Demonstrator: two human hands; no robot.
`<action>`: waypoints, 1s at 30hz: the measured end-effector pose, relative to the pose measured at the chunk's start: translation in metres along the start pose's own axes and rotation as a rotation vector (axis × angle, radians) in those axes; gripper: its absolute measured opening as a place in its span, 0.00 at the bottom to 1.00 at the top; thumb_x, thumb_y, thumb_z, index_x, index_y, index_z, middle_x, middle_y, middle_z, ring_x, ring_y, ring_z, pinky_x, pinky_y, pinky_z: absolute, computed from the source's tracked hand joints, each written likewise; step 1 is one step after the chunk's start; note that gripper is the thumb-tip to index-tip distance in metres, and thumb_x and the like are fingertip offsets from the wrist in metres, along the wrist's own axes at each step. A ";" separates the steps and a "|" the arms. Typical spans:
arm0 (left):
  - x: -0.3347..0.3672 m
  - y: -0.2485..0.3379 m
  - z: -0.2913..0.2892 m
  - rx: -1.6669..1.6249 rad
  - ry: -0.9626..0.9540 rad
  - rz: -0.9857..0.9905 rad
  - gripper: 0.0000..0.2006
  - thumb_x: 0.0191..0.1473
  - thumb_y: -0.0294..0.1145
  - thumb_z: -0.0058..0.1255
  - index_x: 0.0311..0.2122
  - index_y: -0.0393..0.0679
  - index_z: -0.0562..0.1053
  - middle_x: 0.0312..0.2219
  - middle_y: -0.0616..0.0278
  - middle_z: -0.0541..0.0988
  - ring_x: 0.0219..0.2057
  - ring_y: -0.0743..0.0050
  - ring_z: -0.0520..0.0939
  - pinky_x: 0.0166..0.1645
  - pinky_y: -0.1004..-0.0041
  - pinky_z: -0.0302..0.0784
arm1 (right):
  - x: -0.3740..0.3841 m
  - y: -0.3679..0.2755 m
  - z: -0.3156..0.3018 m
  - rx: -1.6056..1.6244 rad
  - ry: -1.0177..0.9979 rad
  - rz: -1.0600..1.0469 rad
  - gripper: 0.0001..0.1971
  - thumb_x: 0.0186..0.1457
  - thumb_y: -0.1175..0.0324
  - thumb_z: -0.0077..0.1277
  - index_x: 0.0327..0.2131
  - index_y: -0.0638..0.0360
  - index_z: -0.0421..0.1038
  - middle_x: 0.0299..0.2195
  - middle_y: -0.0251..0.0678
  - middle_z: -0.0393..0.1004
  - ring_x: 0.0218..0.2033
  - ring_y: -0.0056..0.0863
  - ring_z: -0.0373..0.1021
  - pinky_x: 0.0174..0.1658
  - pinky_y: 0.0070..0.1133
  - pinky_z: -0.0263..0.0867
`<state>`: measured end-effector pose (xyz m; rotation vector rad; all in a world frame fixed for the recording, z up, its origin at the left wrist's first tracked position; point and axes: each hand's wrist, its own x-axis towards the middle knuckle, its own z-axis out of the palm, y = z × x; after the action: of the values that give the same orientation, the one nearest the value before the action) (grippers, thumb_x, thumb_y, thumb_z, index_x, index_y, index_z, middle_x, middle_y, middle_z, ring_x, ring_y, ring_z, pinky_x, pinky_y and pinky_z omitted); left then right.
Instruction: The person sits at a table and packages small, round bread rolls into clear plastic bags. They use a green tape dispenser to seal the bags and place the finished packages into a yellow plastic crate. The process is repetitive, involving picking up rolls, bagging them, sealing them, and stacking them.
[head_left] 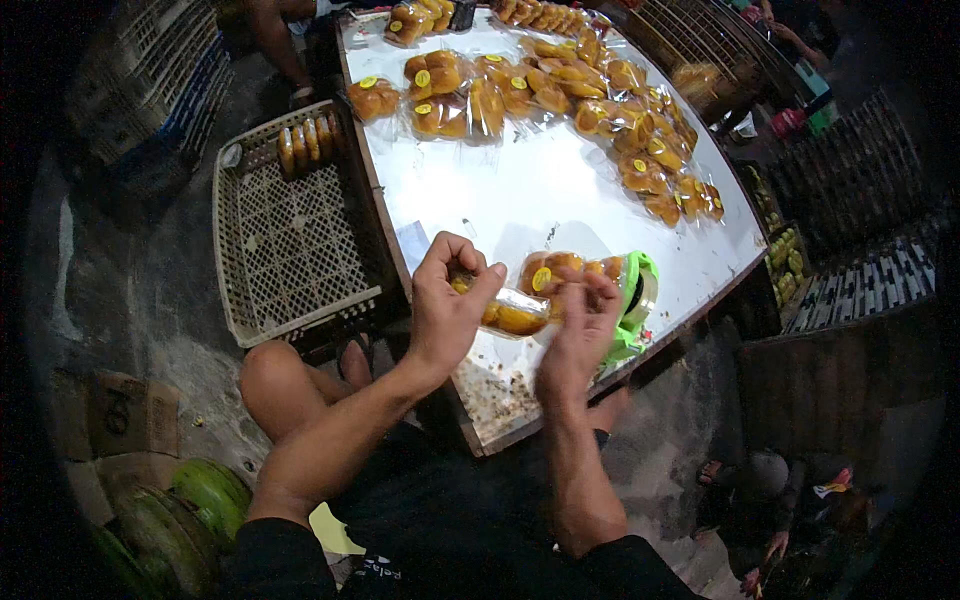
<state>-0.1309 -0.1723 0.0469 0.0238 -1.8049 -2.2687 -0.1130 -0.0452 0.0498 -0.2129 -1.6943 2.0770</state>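
The bagged bread (515,314) is up between the two hands, just above the near end of the white surface (470,185), and the likeliest trouble is there. The left grip (447,315) is clamped on the bag's left end, with thumb and fingers pinched together; the right grip (578,345) is by the other end but blurred, so I cannot tell whether its fingers are closed on the plastic or only near it. If the left pinch loosened while the right had no firm hold, the bag could swing down and drop. Squeezing too hard could dent the bread, which looks soft, and a sharp pull might split the thin plastic. A second bread pack (560,268) lies just beyond, near the right fingers, so a careless sweep could shove it into the green tape dispenser (622,348) beside it. That dispenser sits near the right edge, where a knock from the right wrist might tip it off. Crumbs (500,393) litter the near corner; setting the bag down there could leave bits clinging to it, especially if any tape glue were exposed.
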 end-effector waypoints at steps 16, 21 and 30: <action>0.010 -0.029 0.001 0.092 0.052 0.005 0.10 0.48 0.22 0.54 0.26 0.41 0.63 0.22 0.71 0.65 0.25 0.85 0.65 0.31 0.80 0.64 | 0.067 0.043 -0.180 -0.994 0.167 0.128 0.25 0.54 0.54 0.50 0.21 0.73 0.71 0.15 0.44 0.70 0.20 0.29 0.67 0.29 0.30 0.62; 0.004 -0.033 0.000 0.118 0.013 -0.007 0.10 0.49 0.22 0.52 0.26 0.44 0.62 0.23 0.73 0.64 0.26 0.86 0.63 0.33 0.81 0.63 | 0.064 0.034 -0.190 -1.088 0.140 -0.084 0.23 0.54 0.56 0.50 0.22 0.73 0.70 0.17 0.45 0.67 0.22 0.31 0.64 0.29 0.32 0.59; 0.005 -0.043 0.016 0.105 0.041 -0.131 0.09 0.49 0.22 0.52 0.26 0.40 0.63 0.22 0.71 0.65 0.26 0.83 0.65 0.33 0.78 0.64 | -0.015 0.036 -0.124 -0.431 -0.178 0.404 0.10 0.60 0.65 0.46 0.29 0.60 0.71 0.32 0.31 0.69 0.34 0.20 0.65 0.38 0.19 0.61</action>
<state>-0.1462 -0.1489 0.0102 0.2111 -1.9529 -2.2384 -0.0601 0.0532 -0.0160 -0.5593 -2.3617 2.0134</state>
